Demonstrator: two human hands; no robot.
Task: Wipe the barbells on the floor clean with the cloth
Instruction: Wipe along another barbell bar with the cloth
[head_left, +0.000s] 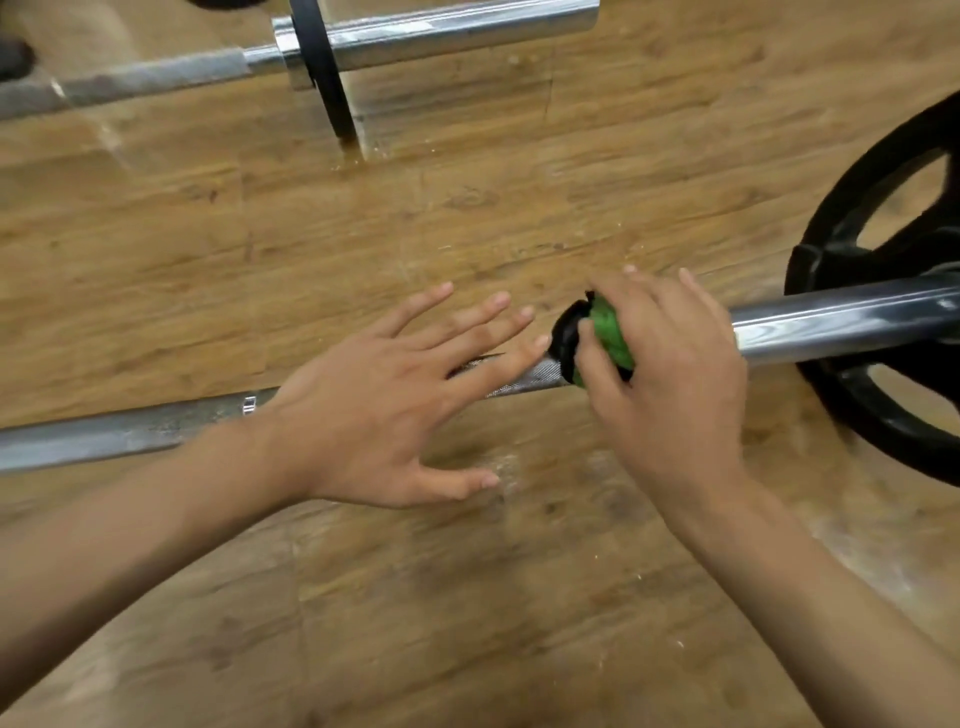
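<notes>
Near barbell (831, 327) lies across wood floor (467, 597); right hand (670, 374) grips green-and-black cloth (608, 338) wrapped round its shaft beside black plate (857, 415); left hand (384, 410) flat, fingers spread, over shaft left of cloth; second barbell (415, 36) beyond.

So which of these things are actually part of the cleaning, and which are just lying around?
In the job: green cloth, gripped by the right hand; near barbell under it; far barbell; left hand, open over the near barbell.
Just there: large black plate on the near barbell; thin black plate on the far barbell; wooden floor.
</notes>
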